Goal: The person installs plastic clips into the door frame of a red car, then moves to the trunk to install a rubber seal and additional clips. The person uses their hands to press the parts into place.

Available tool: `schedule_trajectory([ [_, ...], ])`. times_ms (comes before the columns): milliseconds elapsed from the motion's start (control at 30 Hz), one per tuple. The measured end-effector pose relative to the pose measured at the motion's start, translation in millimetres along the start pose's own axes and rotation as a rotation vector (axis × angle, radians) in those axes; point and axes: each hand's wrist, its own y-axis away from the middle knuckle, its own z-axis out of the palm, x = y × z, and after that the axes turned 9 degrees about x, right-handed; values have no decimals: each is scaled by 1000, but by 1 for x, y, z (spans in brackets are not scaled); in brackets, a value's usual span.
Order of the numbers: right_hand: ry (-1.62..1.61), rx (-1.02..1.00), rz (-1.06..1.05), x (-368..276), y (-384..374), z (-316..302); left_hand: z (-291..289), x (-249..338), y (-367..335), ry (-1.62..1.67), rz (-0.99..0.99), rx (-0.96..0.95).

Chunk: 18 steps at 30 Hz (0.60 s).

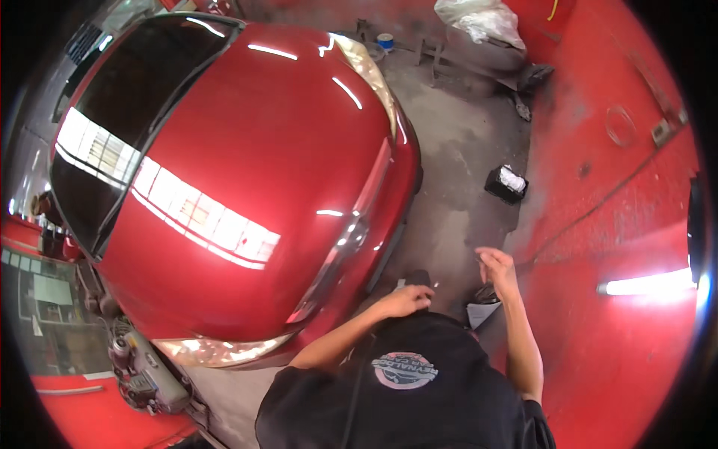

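Note:
My left hand (410, 301) is in front of my black shirt (456, 367), at the lower middle, near the front bumper of a glossy red car (247, 135). Its fingers are curled over, with a tiny pale spot by the fingertips; whatever they hold, if anything, I cannot make out. Farther right, my right hand (498, 269) is raised over the floor with loosely bent fingers. Its thumb stands apart, and nothing shows in it. Neither hand touches the car. Below the hands, a dark shape (417, 278) and a dark-and-white object (482, 310) are partly hidden.
A red wall (598, 217) with a lit tube lamp (649, 286) bounds the right side. On the floor (456, 150) stands a black box (506, 185) with white material inside. White plastic sheeting (482, 19) lies at the back. A grey compressor-like machine (153, 378) stands lower left.

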Motion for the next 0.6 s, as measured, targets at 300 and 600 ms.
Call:
schedule_trajectory([
  [300,333,-60,164,40,-344,-65,-107,10,-300,228,-106,68],
  [600,727,54,402,-7,-462,-206,-261,59,-460,610,-105,312],
])
